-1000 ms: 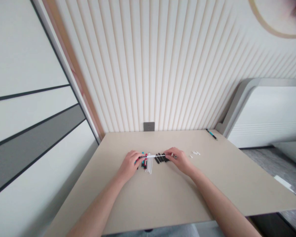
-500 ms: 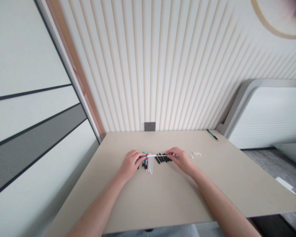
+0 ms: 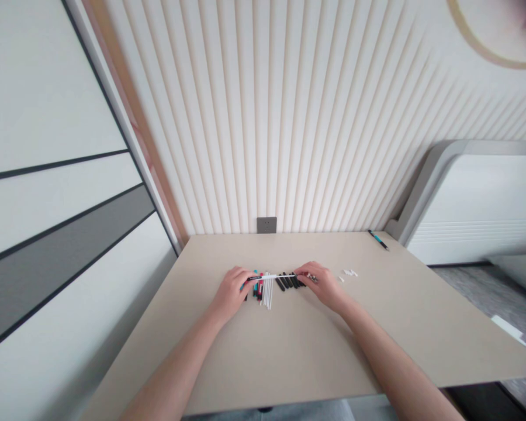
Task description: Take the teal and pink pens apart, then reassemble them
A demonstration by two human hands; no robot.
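My left hand (image 3: 232,291) is closed on a dark pen barrel (image 3: 255,278) held sideways above the table. A slim white pen refill (image 3: 269,276) sticks out of it to the right. At the far end of the refill, the fingertips of my right hand (image 3: 321,283) are pinched shut; they partly hide its tip. Below and between the hands lie several white refills (image 3: 267,294) in a row. Red and teal pen barrels (image 3: 258,287) are beside them, partly under my left hand. Several black pen parts (image 3: 286,282) line up near my right fingers.
Small white pieces (image 3: 349,272) lie on the table (image 3: 263,356) to the right of my right hand. A teal and black pen (image 3: 379,240) rests at the back right corner. A ribbed wall with a dark socket (image 3: 267,225) bounds the back.
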